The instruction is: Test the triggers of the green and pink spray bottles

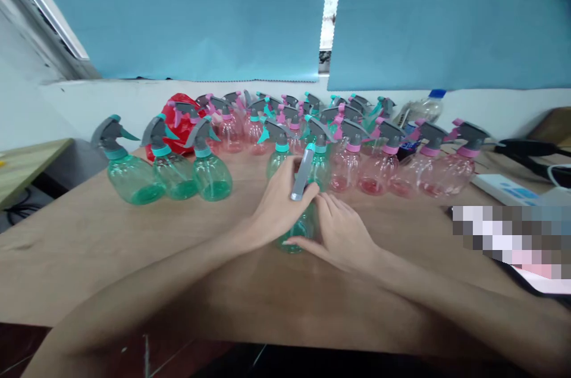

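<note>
In the middle of the table stands a green see-through spray bottle [298,236], its grey spray head [303,173] pointing away from me. My left hand [282,199] is closed round the neck and head of this bottle, which hides the collar. Wrapped about the bottle's body from the right is my right hand [345,230], its thumb lying across the near side low down. Just behind both hands are more green spray bottles with teal collars, one of them [279,155] partly covered by my left hand.
Three green spray bottles [213,178] stand to the left, a row of pink ones [373,174] to the right. Several more crowd behind, near a red plastic bag [181,107]. A phone-like device, partly blurred out, and a white box [506,189] lie at the right.
</note>
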The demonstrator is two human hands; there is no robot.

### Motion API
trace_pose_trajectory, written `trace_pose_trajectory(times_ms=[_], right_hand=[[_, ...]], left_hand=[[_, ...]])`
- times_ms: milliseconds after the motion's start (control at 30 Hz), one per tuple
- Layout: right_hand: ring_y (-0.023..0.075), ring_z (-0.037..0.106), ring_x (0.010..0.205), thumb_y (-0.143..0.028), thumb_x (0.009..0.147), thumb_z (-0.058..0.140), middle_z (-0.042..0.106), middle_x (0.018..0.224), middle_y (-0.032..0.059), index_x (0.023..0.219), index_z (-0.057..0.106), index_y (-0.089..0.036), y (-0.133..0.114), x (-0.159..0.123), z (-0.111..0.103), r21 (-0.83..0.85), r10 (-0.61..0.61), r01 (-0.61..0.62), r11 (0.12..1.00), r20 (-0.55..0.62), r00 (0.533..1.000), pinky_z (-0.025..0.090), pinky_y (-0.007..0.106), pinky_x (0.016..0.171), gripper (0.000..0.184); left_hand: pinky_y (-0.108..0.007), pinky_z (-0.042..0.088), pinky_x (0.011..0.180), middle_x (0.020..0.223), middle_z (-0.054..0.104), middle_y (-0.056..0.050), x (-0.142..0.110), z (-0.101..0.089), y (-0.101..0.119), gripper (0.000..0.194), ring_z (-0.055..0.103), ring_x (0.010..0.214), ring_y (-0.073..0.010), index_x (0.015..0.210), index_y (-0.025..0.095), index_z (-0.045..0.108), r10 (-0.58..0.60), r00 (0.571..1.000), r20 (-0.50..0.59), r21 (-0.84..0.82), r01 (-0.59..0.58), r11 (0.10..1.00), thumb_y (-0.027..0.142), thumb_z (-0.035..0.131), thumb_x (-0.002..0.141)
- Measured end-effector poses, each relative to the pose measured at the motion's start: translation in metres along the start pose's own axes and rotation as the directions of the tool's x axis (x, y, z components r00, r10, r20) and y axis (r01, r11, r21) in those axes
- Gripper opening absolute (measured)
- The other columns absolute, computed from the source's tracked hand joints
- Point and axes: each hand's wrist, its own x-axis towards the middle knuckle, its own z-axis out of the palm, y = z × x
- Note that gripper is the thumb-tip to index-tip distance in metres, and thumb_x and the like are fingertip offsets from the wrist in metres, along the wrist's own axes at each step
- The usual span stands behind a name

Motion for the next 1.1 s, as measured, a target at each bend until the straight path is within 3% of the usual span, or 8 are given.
trace_pose_trajectory(times_ms=[100, 200, 300, 433, 633, 833, 1100], right_hand=[[0.0344, 0.057, 0.116, -0.067, 0.086, 0.043, 0.057, 0.128, 0.0213, 0.14, 0.029, -0.013, 0.013, -0.012, -0.005, 0.205, -0.027, -0.001, 0.979, 0.134, 0.991, 0.053, 0.05, 0.085, 0.077], [0.0332, 0.05, 0.126, -0.061, 0.086, 0.05, 0.047, 0.141, 0.0194, 0.148, 0.015, -0.018, 0.028, -0.024, -0.011, 0.286, -0.039, -0.039, 0.957, 0.26, 0.965, 0.049, 0.052, 0.094, 0.084], [0.0315, 0.045, 0.131, -0.059, 0.086, 0.053, 0.043, 0.146, 0.0169, 0.15, 0.014, -0.02, 0.045, -0.037, -0.012, 0.297, -0.031, -0.076, 0.952, 0.341, 0.939, 0.044, 0.053, 0.102, 0.084], [0.0309, 0.046, 0.131, -0.057, 0.087, 0.052, 0.043, 0.146, 0.0156, 0.149, 0.022, -0.021, 0.068, -0.051, -0.008, 0.228, 0.024, -0.132, 0.965, 0.423, 0.906, 0.042, 0.053, 0.103, 0.078], [0.0292, 0.039, 0.135, -0.053, 0.089, 0.052, 0.042, 0.148, 0.0129, 0.147, 0.03, -0.022, 0.082, -0.063, -0.005, 0.219, 0.015, -0.118, 0.969, 0.423, 0.906, 0.039, 0.051, 0.107, 0.069], [0.0269, 0.037, 0.137, -0.049, 0.09, 0.053, 0.043, 0.147, 0.012, 0.146, 0.03, -0.022, 0.083, -0.065, -0.005, 0.233, -0.01, -0.093, 0.968, 0.406, 0.914, 0.037, 0.051, 0.109, 0.067], [0.0267, 0.037, 0.137, -0.048, 0.089, 0.055, 0.045, 0.146, 0.0121, 0.146, 0.032, -0.021, 0.084, -0.064, -0.007, 0.259, -0.013, -0.1, 0.961, 0.4, 0.916, 0.037, 0.051, 0.109, 0.067]], left_hand=[[-0.038, 0.046, 0.089, 0.103, 0.06, -0.004, 0.001, 0.01, -0.004, 0.024, 0.059, 0.097, -0.0199, 0.105, 0.02, 0.049, 0.023, 0.999, -0.028, -0.126, -0.026, 0.992, 0.017, 0.052, 0.082], [-0.034, 0.05, 0.081, 0.093, 0.059, 0.0, 0.004, 0.015, -0.011, 0.03, 0.059, 0.082, -0.0158, 0.108, 0.022, 0.051, 0.038, 0.999, 0.004, -0.251, -0.036, 0.967, 0.015, 0.051, 0.079], [-0.03, 0.05, 0.07, 0.082, 0.058, 0.002, 0.007, 0.015, -0.014, 0.028, 0.055, 0.067, -0.0127, 0.103, 0.021, 0.057, 0.03, 0.999, 0.025, -0.266, -0.023, 0.964, 0.014, 0.05, 0.077], [-0.028, 0.049, 0.063, 0.075, 0.059, 0.001, 0.011, 0.012, -0.015, 0.028, 0.055, 0.064, -0.0134, 0.098, 0.019, 0.061, 0.014, 0.999, 0.033, -0.234, -0.006, 0.972, 0.015, 0.049, 0.074], [-0.029, 0.045, 0.063, 0.073, 0.057, 0.001, 0.014, 0.008, -0.013, 0.019, 0.054, 0.067, -0.0151, 0.089, 0.019, 0.061, 0.003, 0.998, 0.061, -0.216, 0.01, 0.976, 0.019, 0.051, 0.072], [-0.028, 0.035, 0.054, 0.067, 0.05, 0.003, 0.014, 0.003, -0.01, 0.012, 0.041, 0.056, -0.0125, 0.08, 0.021, 0.058, -0.049, 0.995, 0.082, -0.211, 0.065, 0.975, 0.02, 0.05, 0.071], [-0.031, 0.041, 0.06, 0.072, 0.056, 0.002, 0.014, 0.003, -0.012, 0.008, 0.053, 0.065, -0.0167, 0.077, 0.025, 0.055, -0.021, 0.995, 0.099, -0.254, 0.046, 0.966, 0.019, 0.052, 0.072]])
